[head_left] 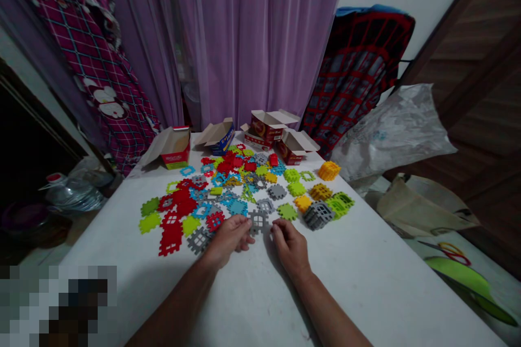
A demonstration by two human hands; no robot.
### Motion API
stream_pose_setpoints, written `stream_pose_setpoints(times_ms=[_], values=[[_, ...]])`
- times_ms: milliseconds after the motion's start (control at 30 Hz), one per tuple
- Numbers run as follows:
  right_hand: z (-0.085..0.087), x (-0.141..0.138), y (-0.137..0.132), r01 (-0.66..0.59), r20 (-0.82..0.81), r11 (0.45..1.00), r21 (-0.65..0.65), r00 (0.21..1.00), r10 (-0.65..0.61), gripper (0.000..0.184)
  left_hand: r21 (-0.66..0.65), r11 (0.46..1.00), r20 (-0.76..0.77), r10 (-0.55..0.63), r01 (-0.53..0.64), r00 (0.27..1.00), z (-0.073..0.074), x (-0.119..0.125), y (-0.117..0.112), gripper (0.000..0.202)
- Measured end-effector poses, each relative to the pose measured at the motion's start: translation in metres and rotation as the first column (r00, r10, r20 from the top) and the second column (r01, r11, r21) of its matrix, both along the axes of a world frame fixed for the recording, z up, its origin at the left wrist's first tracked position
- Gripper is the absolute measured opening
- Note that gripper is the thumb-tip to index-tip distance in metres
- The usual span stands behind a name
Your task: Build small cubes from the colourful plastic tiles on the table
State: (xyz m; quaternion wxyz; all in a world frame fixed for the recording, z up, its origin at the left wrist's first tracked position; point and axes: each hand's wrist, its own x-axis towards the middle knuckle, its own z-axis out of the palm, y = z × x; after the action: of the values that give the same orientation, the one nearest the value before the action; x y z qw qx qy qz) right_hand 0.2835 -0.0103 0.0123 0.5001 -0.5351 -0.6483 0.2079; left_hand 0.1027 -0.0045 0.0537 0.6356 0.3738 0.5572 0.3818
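My left hand (233, 237) pinches the left edge of a grey window-patterned interlocking tile (258, 221) between thumb and fingers. Just right of that tile is my right hand (290, 244), its fingers curled with thumb and forefinger together; whether anything small is in them I cannot make out. Beyond the hands lie many loose toothed tiles in red, blue, lime, yellow and grey. A light grey tile (265, 205) and a lime tile (287, 212) are close by. To the right stands a stack of grey window tiles (318, 215), beside lime window tiles (340, 204).
Opened cardboard boxes stand along the table's back: a red and green one (177, 156), a blue one (223, 142) and dark red ones (291, 153). Yellow tile stacks (329, 171) sit at right. A water bottle (73, 195) is left of the white table (366, 282); scissors (451, 252) lie right.
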Motion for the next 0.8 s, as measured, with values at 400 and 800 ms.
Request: stream_pose_setpoints(times_ms=[400,800], values=[[0.006,0.0,-0.015,0.054,0.077,0.991,0.119,0.995,-0.063,0.02,-0.002,1.0,0.072,0.02,-0.02,0.997,0.007,0.017,-0.009,0.048],[0.001,-0.002,-0.019,0.05,0.216,0.987,0.151,0.973,-0.083,0.025,0.012,1.0,0.062,-0.011,0.011,0.998,0.004,0.019,-0.009,0.049]])
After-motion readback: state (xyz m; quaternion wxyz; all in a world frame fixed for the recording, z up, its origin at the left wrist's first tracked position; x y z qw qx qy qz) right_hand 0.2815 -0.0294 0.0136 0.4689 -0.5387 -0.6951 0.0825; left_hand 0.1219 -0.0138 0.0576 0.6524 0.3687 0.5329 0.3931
